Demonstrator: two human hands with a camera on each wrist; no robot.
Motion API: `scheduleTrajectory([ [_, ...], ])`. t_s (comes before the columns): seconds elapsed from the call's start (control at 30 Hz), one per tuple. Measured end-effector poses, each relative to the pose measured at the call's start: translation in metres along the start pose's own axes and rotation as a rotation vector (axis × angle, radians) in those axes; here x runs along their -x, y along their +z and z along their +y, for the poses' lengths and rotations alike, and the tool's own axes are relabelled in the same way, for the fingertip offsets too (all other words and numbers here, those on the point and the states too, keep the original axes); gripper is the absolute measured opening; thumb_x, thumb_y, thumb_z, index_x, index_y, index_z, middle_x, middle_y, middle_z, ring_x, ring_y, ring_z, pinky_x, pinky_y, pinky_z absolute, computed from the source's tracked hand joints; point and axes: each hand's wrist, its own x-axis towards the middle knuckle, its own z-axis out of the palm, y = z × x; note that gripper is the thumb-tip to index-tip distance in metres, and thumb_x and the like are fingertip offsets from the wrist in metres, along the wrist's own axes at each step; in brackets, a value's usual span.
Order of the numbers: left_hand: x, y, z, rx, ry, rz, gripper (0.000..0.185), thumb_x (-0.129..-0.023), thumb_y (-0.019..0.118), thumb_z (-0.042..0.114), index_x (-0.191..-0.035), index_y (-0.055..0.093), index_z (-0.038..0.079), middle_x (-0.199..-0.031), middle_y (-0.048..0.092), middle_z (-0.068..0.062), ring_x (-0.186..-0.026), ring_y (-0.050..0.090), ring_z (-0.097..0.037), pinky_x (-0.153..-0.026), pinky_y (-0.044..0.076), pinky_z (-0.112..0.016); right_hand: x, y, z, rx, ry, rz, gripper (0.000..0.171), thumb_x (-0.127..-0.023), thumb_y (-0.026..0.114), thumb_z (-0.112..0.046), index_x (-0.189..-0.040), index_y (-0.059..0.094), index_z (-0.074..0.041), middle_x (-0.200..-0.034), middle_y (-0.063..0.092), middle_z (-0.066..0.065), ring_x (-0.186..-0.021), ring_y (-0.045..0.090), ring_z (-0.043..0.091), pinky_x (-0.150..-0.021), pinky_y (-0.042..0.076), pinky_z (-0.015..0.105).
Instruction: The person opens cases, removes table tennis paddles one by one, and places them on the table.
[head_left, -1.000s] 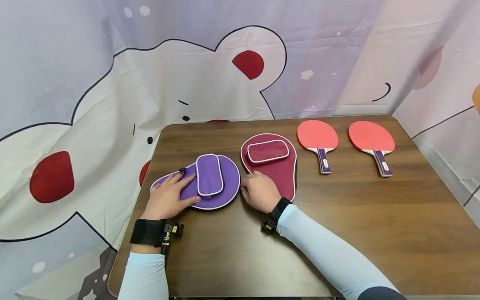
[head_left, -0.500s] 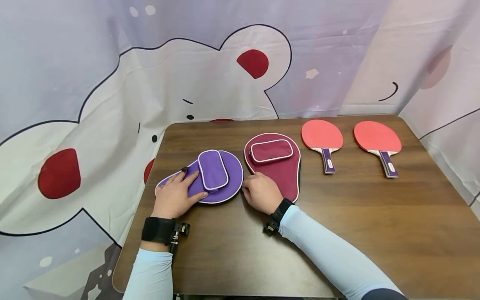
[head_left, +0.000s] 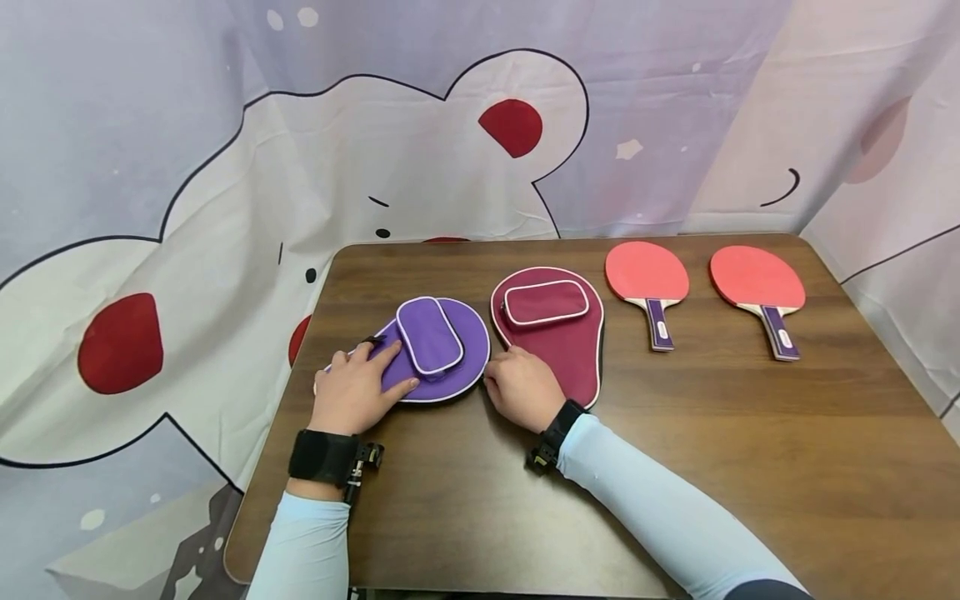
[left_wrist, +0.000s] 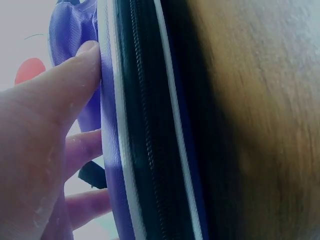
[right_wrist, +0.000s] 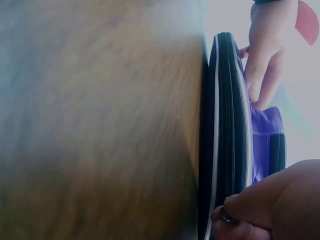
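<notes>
on the near left part of the wooden table [head_left: 675, 433], the purple paddle case [head_left: 457, 367] lies flat, its long axis running left-right with the narrow end under the left hand [head_left: 356, 387], whose straight fingers press the soft fabric. the right hand [head_left: 521, 387], at the round end, pinches a small zipper pull [right_wrist: 226, 216] on the black zipper edge.

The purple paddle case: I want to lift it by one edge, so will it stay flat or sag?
The purple paddle case looks like soft fabric with a zipped edge, so it would probably droop somewhat. It lies flat under the left hand, so rolling seems unlikely. On the smooth wooden table it may slide when pushed.
</notes>
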Motion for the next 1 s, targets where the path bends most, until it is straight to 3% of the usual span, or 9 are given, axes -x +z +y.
scheduleTrajectory([
  [0.37,0.003,-0.003,0.01,-0.036,-0.013,-0.028,0.082,-0.098,0.068,0.071,-0.164,0.055,0.025,-0.153,0.053,-0.029,-0.119,0.055,-0.055,-0.088,0.051,-0.076,0.0,-0.002,-0.006,0.017,-0.026,0.031,0.026,-0.088,0.082,-0.005,-0.07,0.066,-0.014,-0.074,0.07,0.001,-0.077,0.065,0.031,-0.073,0.053,0.046],
  [0.73,0.009,0.0,0.015,-0.05,0.018,-0.021,0.081,-0.099,0.068,0.07,-0.162,0.057,0.021,-0.148,0.057,-0.028,-0.107,0.059,-0.049,-0.078,0.059,-0.063,0.002,-0.002,-0.014,0.03,-0.029,0.008,0.026,-0.089,0.083,-0.009,-0.07,0.067,-0.017,-0.075,0.069,-0.002,-0.079,0.067,0.029,-0.072,0.055,0.045],
  [1.0,0.013,0.001,0.026,-0.056,0.058,0.006,0.08,-0.1,0.07,0.066,-0.16,0.059,0.013,-0.138,0.059,-0.03,-0.098,0.064,-0.047,-0.076,0.059,-0.062,0.002,-0.003,-0.019,0.026,-0.013,0.005,0.025,-0.09,0.083,-0.009,-0.072,0.066,-0.017,-0.075,0.069,-0.002,-0.08,0.067,0.029,-0.07,0.055,0.045],
])
